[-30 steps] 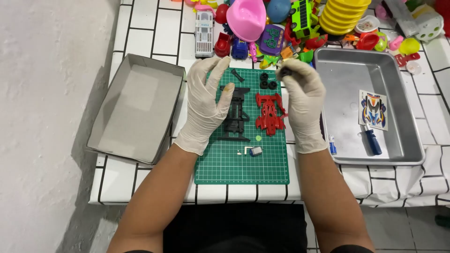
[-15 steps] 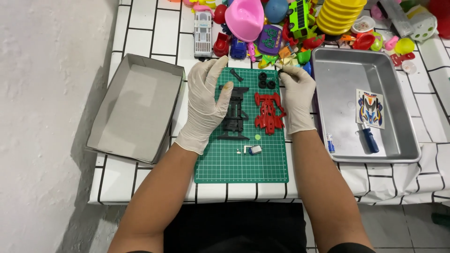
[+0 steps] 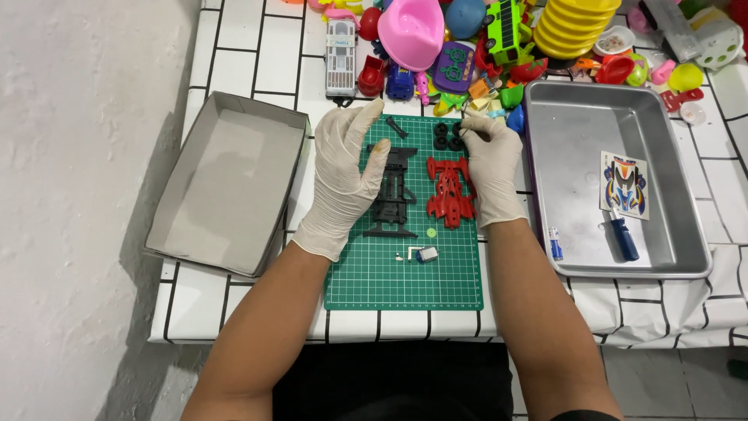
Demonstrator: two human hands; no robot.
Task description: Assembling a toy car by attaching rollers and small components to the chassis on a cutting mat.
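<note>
A green cutting mat (image 3: 389, 273) lies on the tiled table. On it rest a black toy-car chassis (image 3: 393, 195), a red car body (image 3: 450, 191), small black wheels (image 3: 446, 136), a black rod (image 3: 396, 126) and a small motor (image 3: 425, 254). My left hand (image 3: 343, 175), in a white glove, lies flat with spread fingers beside the chassis, touching its left edge. My gloved right hand (image 3: 491, 168) is at the mat's top right, its fingertips pinched by the black wheels; whether something is in the pinch I cannot tell.
An open grey cardboard box (image 3: 226, 183) sits left of the mat. A metal tray (image 3: 580, 156) on the right holds a sticker sheet (image 3: 624, 185) and a blue-handled screwdriver (image 3: 623, 236). Two small batteries (image 3: 555, 243) lie by the tray. Many colourful plastic toys (image 3: 467, 39) crowd the back.
My right hand has moved up from beside the red body to the black wheels. My left hand has stayed by the chassis.
</note>
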